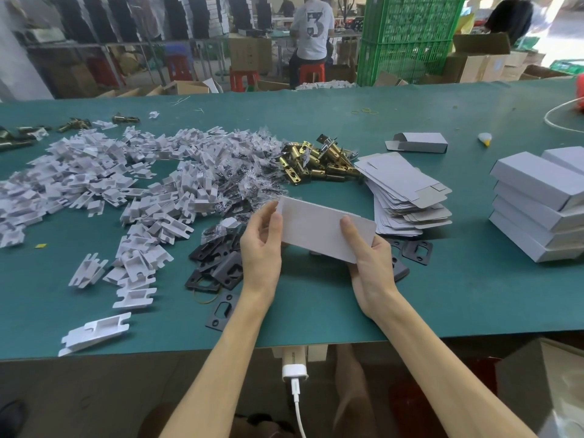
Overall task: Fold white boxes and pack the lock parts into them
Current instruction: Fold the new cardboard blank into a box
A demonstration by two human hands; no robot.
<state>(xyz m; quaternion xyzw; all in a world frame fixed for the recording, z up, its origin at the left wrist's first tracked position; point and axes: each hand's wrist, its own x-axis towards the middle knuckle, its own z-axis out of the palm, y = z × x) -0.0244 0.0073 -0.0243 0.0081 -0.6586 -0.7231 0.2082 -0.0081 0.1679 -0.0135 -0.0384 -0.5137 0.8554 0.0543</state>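
I hold a white box (pixel 319 227) above the green table (pixel 316 320), near the front edge. My left hand (pixel 260 248) grips its left end, thumb on the top face. My right hand (pixel 368 254) grips its right end, thumb on top as well. Black strike plates (pixel 221 268) lie under and beside my hands. Brass latch bolts (pixel 316 165) are heaped behind the box. A stack of flat white box blanks (pixel 407 197) sits to the right of the latches.
White plastic inserts (pixel 94 184) and small clear bags of screws (pixel 249 172) spread over the left half. Closed white boxes (pixel 537 210) are stacked at the right edge. One half-folded box (pixel 417 142) lies further back. People work beyond the table.
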